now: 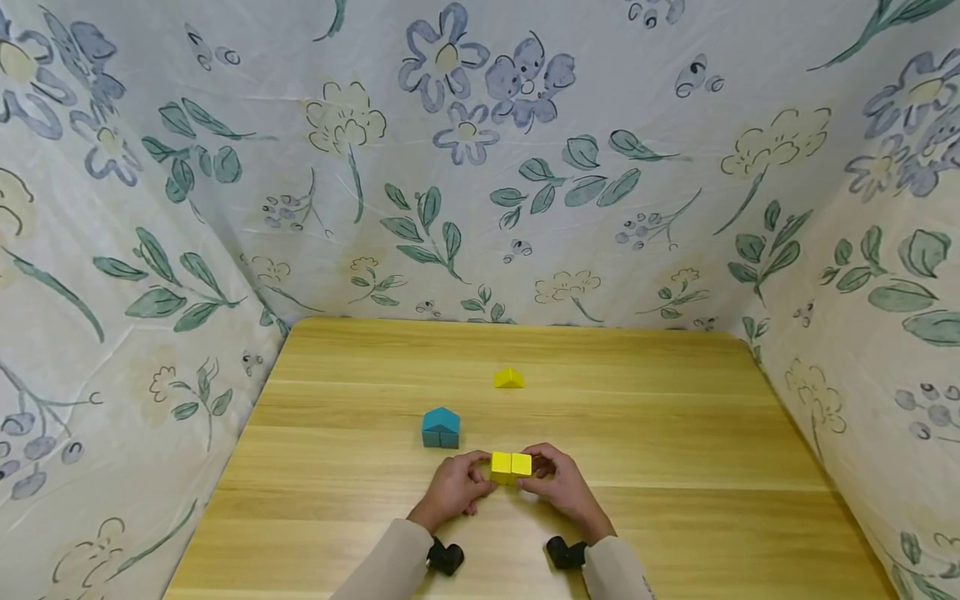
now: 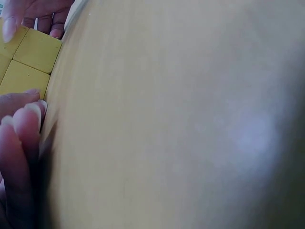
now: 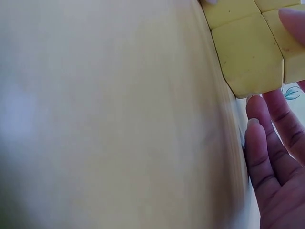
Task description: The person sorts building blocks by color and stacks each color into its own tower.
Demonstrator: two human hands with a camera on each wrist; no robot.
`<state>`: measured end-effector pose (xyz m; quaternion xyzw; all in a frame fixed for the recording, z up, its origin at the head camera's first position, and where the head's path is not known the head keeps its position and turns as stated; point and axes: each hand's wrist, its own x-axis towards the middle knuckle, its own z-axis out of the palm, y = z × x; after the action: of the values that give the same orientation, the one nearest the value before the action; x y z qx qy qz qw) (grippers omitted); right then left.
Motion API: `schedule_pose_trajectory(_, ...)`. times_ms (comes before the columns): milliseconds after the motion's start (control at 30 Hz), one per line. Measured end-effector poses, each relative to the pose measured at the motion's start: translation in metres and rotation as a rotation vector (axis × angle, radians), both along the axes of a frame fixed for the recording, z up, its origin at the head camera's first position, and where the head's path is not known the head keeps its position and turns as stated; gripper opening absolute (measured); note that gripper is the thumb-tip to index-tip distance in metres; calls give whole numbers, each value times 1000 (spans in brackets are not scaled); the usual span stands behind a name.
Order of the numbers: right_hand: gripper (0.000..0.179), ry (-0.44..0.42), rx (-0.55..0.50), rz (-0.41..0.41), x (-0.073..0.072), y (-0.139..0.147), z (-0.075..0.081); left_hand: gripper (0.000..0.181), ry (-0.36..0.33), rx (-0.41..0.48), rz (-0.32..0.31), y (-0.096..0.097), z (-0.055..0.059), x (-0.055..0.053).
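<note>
Several yellow cubes (image 1: 501,463) stand together in front of me, two wide and two high, with their faces flush in both wrist views. My left hand (image 1: 453,485) grips them from the left, thumb on the near face and fingertips at the side. From the right, my right hand (image 1: 564,485) holds the same cubes; its thumb (image 3: 294,23) lies on the near face while other fingers reach along the outer side. Beyond the cubes lies a yellow triangular block (image 1: 509,379), resting on its long face.
Left of the yellow cubes, a blue triangular block (image 1: 441,418) sits over blue cubes (image 1: 440,439), forming a small house shape. All stand on a wood-grain table (image 1: 645,417). Floral cloth (image 1: 480,208) hangs along its back and sides.
</note>
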<state>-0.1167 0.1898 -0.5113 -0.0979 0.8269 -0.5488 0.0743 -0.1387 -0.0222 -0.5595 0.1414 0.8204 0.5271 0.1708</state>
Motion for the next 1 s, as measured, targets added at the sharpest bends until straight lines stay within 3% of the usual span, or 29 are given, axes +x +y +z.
schedule_pose_trajectory(200,35,-35,13,-13,0,-3,5,44,4,11,8,0,1,1)
schedule_pose_trajectory(367,32,-10,28,2,0,-3,3,43,7,14,7,-1,0,1)
schedule_pose_trajectory(633,36,13,20,-7,-10,4,-34,43,11,21,5,-2,-1,1)
schedule_pose_trajectory(833,49,-73,-78,42,-14,26,-39,44,3,10,7,-1,-2,1)
schedule_pose_trajectory(1000,50,-90,-195,81,-19,53,-36,44,-1,3,8,-1,-2,0)
